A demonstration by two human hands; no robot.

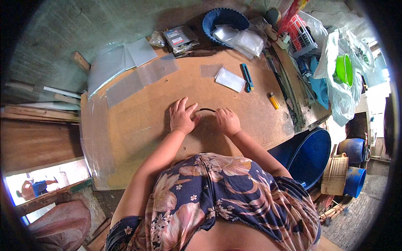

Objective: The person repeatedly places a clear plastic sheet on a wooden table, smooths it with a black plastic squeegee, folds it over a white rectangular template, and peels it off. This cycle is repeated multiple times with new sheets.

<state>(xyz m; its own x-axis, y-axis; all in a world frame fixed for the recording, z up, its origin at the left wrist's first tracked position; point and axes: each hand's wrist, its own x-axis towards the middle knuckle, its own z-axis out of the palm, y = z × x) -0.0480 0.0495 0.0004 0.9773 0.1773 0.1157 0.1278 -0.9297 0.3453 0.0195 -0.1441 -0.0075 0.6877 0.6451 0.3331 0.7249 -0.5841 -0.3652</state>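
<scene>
A short, thin black curved strip (207, 109), like a piece of cord or tubing, lies between my two hands on the brown tabletop (142, 121). My right hand (228, 122) has its fingers curled together over the strip's right end, hiding that end. The left hand (182, 117) rests on the board with fingers spread, its index fingertip close to the strip's left end; I cannot tell whether they touch. Beyond my hands are a stack of clear plastic bags (230, 80), a blue box cutter (247, 78) and a yellow lighter (274, 101).
Clear plastic sheets (142, 79) lie along the far left. At the back sit a blue basin (224, 19) with plastic bags and a grey box (181, 37). White plastic bags and a green bowl (344, 70) hang at right. A large blue drum (310, 159) stands beside the table's right edge.
</scene>
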